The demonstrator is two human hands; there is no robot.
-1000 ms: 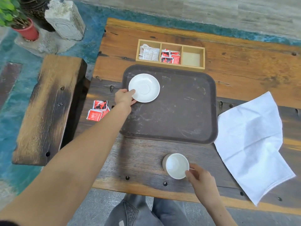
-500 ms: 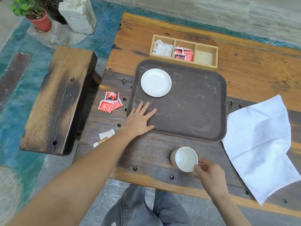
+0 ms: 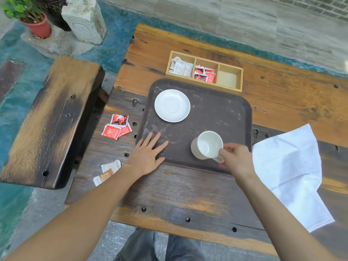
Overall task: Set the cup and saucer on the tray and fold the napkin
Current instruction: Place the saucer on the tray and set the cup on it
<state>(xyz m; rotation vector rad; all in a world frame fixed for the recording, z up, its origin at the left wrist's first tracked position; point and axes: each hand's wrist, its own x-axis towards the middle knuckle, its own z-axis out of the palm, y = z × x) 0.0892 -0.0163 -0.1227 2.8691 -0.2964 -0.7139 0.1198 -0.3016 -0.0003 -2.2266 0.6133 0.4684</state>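
Note:
A white saucer (image 3: 172, 105) lies on the far left part of the dark brown tray (image 3: 222, 117). My right hand (image 3: 236, 159) grips the handle of the white cup (image 3: 206, 145), which is over the tray's near right part and tilted toward me. My left hand (image 3: 147, 154) lies flat with fingers spread on the tray's near left corner. A white napkin (image 3: 293, 172) lies unfolded and crumpled on the table to the right of the tray.
A wooden three-compartment box (image 3: 204, 71) with sachets stands behind the tray. Red sachets (image 3: 117, 127) and a torn packet (image 3: 106, 172) lie left of the tray. A wooden bench (image 3: 49, 119) stands to the left, with a potted plant (image 3: 33, 21) and a stone block (image 3: 83, 19) beyond.
My left hand let go of the saucer and came to rest flat on the tray's near left corner. My right hand lifted the cup from the table's near edge to over the tray.

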